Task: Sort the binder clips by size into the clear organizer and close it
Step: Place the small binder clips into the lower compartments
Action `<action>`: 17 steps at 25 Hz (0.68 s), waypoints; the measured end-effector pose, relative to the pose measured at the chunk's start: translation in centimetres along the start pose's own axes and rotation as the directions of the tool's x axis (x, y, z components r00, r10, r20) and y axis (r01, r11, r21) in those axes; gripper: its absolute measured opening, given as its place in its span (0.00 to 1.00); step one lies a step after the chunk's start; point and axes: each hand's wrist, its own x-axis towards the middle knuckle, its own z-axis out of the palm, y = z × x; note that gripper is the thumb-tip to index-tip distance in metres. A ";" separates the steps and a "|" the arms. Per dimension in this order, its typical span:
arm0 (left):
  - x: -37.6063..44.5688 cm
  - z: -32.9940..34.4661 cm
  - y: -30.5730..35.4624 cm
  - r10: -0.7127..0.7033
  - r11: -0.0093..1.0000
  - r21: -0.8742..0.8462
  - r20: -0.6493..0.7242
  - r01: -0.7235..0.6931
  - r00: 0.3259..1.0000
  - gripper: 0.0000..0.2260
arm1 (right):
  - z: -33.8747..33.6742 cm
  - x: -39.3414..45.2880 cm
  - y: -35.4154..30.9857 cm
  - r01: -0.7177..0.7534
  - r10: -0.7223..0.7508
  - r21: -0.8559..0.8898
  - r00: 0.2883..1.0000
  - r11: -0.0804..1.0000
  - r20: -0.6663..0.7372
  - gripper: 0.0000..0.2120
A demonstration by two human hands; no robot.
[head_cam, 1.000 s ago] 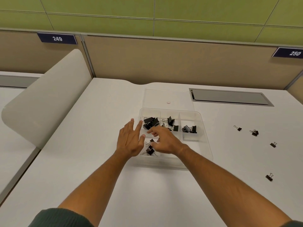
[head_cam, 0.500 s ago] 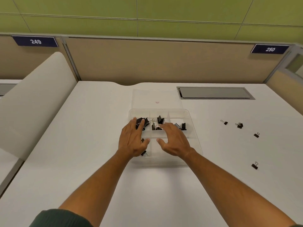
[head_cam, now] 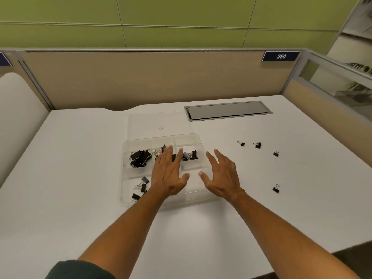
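Note:
The clear organizer (head_cam: 125, 170) lies open on the white desk, its lid (head_cam: 141, 122) folded flat behind it. Large black binder clips (head_cam: 140, 158) fill its back left compartment, more clips (head_cam: 190, 155) sit in the back right one, and smaller clips (head_cam: 141, 188) lie in the front left one. My left hand (head_cam: 168, 175) hovers flat over the organizer's middle, fingers straight, holding nothing. My right hand (head_cam: 222, 176) is spread open over the organizer's right edge, also empty. Several small loose clips (head_cam: 257, 144) lie on the desk to the right.
A grey cable hatch (head_cam: 227, 112) is set into the desk behind the organizer. A beige partition runs along the back, with a glass panel at the right. A white curved divider (head_cam: 18, 117) stands on the left.
Both hands have shifted right across the organizer and spread apart. The right hand has left the compartments and now sits over the right edge. The view has turned right.

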 end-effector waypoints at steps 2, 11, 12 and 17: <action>0.7 0.3 1.8 0.015 1.000 0.000 0.005 -0.015 1.000 0.38 | -0.3 -0.2 1.9 -0.030 0.030 -0.013 1.000 0.999 0.010 0.37; 3.2 2.3 10.8 0.084 0.996 -0.014 0.053 -0.083 0.995 0.38 | -1.9 -1.4 10.1 -0.116 0.116 -0.024 0.993 0.993 0.017 0.37; 3.4 2.6 11.7 0.093 0.996 -0.012 0.056 -0.093 0.994 0.37 | -2.1 -1.6 10.9 -0.122 0.123 -0.023 0.992 0.992 0.016 0.37; 4.6 4.1 15.3 0.144 0.990 -0.019 0.092 -0.142 0.985 0.37 | -2.1 -2.4 14.9 -0.181 0.183 -0.036 0.982 0.983 0.041 0.34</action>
